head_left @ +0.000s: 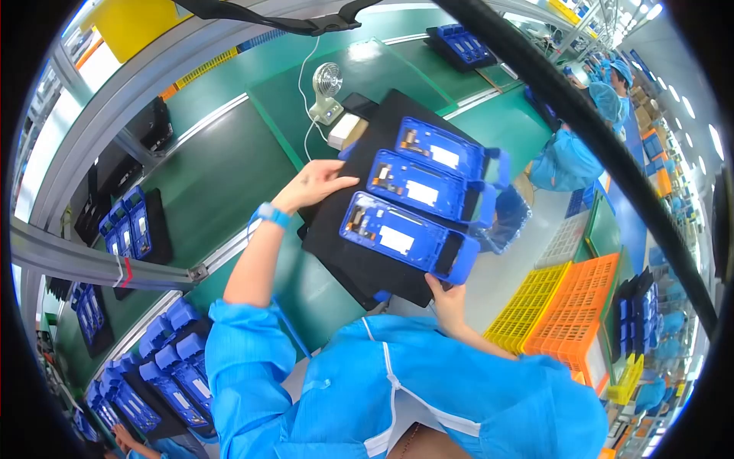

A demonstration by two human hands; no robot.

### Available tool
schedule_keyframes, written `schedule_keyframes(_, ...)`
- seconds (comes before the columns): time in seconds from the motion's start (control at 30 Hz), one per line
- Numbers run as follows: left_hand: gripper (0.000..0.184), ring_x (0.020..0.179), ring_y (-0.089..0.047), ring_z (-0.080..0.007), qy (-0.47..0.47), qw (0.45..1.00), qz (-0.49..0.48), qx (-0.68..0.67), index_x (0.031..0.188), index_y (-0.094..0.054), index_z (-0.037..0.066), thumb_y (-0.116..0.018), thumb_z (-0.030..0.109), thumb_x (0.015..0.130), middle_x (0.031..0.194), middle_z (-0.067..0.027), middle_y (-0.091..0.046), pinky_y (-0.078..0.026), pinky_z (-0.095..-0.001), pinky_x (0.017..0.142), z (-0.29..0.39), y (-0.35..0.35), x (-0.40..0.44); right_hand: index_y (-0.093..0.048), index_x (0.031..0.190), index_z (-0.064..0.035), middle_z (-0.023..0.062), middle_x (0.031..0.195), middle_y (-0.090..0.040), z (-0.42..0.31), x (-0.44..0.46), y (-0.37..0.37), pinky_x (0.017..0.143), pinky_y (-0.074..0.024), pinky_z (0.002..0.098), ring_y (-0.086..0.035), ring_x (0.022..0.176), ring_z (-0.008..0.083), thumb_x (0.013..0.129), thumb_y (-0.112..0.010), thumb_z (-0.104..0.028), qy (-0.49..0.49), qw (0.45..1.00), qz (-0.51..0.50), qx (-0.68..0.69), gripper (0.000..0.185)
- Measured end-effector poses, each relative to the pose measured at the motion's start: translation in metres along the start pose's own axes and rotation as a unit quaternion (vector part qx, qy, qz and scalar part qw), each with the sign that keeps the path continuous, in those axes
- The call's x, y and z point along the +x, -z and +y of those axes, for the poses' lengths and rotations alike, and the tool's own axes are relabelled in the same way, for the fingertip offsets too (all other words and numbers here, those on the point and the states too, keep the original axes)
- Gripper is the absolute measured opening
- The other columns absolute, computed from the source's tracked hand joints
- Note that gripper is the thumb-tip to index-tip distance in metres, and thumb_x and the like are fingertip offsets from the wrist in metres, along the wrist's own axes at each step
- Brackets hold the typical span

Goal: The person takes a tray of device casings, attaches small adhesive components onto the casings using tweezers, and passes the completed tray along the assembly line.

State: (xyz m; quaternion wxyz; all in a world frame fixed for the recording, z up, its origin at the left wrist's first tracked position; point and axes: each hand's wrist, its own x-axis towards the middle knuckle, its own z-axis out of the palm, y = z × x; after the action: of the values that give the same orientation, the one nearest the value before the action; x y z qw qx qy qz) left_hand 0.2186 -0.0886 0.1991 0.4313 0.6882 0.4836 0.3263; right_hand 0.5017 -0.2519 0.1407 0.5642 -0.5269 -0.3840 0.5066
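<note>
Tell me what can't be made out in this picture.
In the head view:
- Right hand: most fingers hidden by the black board.
- White labels: any print too small.
- Black board's underside: faces away.
- Co-worker's sleeve, lower left: cut off by the bottom edge.

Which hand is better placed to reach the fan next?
Probably the left hand: it holds the board on the side nearer the fan. The right hand holds it farther off.

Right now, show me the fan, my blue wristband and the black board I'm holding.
Fan (329, 79), head view: its round grille.
Blue wristband (274, 215), head view: its outer face.
Black board (329, 229), head view: its bare left margin.
</note>
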Motion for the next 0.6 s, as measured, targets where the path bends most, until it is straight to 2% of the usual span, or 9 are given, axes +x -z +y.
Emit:
schedule_keyframes(0.17,0.049,0.049,-0.03,-0.0084,-0.013,0.988,-0.109,0.105,0.06,-0.039,0.001,-0.066,0.037,0.076,0.051,0.0002,-0.032,-0.027,-0.0291,0.045,-0.005,-0.027,0.05,-0.051,0.097,-0.0037,-0.0027,0.079,-0.052,0.029,-0.009,0.018,0.056,-0.0325,0.02,-0.041,0.065,0.0041,0.075,-0.068,-0.007,-0.012,0.998,0.067,-0.011,0.028)
schedule_keyframes(0.2,0.046,0.049,-0.043,-0.015,0.009,0.98,-0.116,0.162,0.062,-0.047,0.0,-0.066,0.041,0.074,0.052,-0.0048,-0.044,-0.035,-0.0318,0.049,-0.008,-0.03,0.055,-0.051,0.095,-0.0049,-0.0045,0.075,-0.049,0.031,-0.01,0.019,0.053,-0.029,0.0194,-0.037,0.062,0.0029,0.075,-0.069,-0.009,-0.05,0.995,0.083,-0.021,0.026)
schedule_keyframes(0.23,0.046,0.049,-0.043,-0.015,0.013,0.98,-0.119,0.16,0.062,-0.047,0.0,-0.066,0.041,0.074,0.052,-0.0048,-0.044,-0.035,-0.0318,0.049,-0.01,-0.035,0.057,-0.051,0.095,-0.0049,-0.0045,0.075,-0.049,0.032,-0.009,0.023,0.053,-0.029,0.0194,-0.037,0.062,0.0029,0.075,-0.069,-0.009,-0.055,0.995,0.083,-0.022,0.026)
schedule_keyframes(0.3,0.044,0.061,-0.058,-0.0267,-0.017,0.959,-0.075,0.274,0.071,-0.058,0.001,-0.067,0.044,0.071,0.063,-0.0126,-0.058,-0.045,-0.0356,0.058,-0.013,-0.042,0.056,-0.05,0.089,-0.0059,-0.0067,0.067,-0.043,0.035,-0.01,0.022,0.05,-0.0269,0.019,-0.034,0.058,0.0019,0.075,-0.069,-0.01,-0.085,0.993,0.079,-0.012,0.023)
schedule_keyframes(0.33,0.044,0.077,-0.06,-0.0332,0.004,0.945,-0.078,0.318,0.081,-0.063,0.002,-0.066,0.045,0.071,0.078,-0.0176,-0.062,-0.048,-0.0381,0.069,-0.013,-0.043,0.054,-0.05,0.089,-0.0059,-0.0067,0.067,-0.043,0.035,-0.01,0.021,0.05,-0.0269,0.019,-0.034,0.058,0.0019,0.075,-0.069,-0.01,-0.087,0.993,0.08,-0.012,0.023)
schedule_keyframes(0.43,0.044,0.079,-0.06,-0.0319,0.057,0.922,-0.067,0.377,0.081,-0.063,0.002,-0.064,0.045,0.072,0.079,-0.0163,-0.063,-0.048,-0.0378,0.069,-0.009,-0.043,0.044,-0.049,0.084,-0.0071,-0.0079,0.062,-0.037,0.037,-0.01,0.014,0.047,-0.0251,0.0192,-0.032,0.054,0.002,0.076,-0.069,-0.011,-0.131,0.989,0.061,-0.043,0.022)
schedule_keyframes(0.5,0.042,0.079,-0.06,-0.032,0.071,0.912,-0.06,0.4,0.085,-0.064,0.002,-0.063,0.042,0.074,0.082,-0.0158,-0.063,-0.048,-0.0384,0.07,-0.012,-0.042,0.037,-0.053,0.083,-0.006,-0.0045,0.057,-0.043,0.044,-0.006,0.011,0.039,-0.0254,0.0213,-0.036,0.044,0.0042,0.077,-0.067,-0.012,-0.057,0.995,-0.027,-0.083,0.016)
schedule_keyframes(0.57,0.039,0.077,-0.06,-0.0314,-0.009,0.935,0.117,0.335,0.091,-0.064,0.005,-0.063,0.04,0.074,0.074,-0.0151,-0.062,-0.048,-0.0384,0.068,-0.021,-0.04,0.024,-0.054,0.078,-0.0042,-0.0029,0.062,-0.048,0.046,-0.006,0.008,0.042,-0.0291,0.0218,-0.039,0.048,0.0053,0.077,-0.068,-0.013,-0.107,0.986,-0.067,-0.104,0.016)
schedule_keyframes(0.6,0.036,0.072,-0.061,-0.0311,0.019,0.941,0.138,0.31,0.091,-0.065,0.005,-0.063,0.038,0.075,0.074,-0.0128,-0.063,-0.048,-0.0377,0.064,-0.01,-0.037,0.017,-0.055,0.08,-0.0035,-0.002,0.065,-0.05,0.043,-0.007,0.002,0.045,-0.0312,0.0219,-0.041,0.052,0.006,0.077,-0.068,-0.014,-0.088,0.983,-0.101,-0.127,0.017)
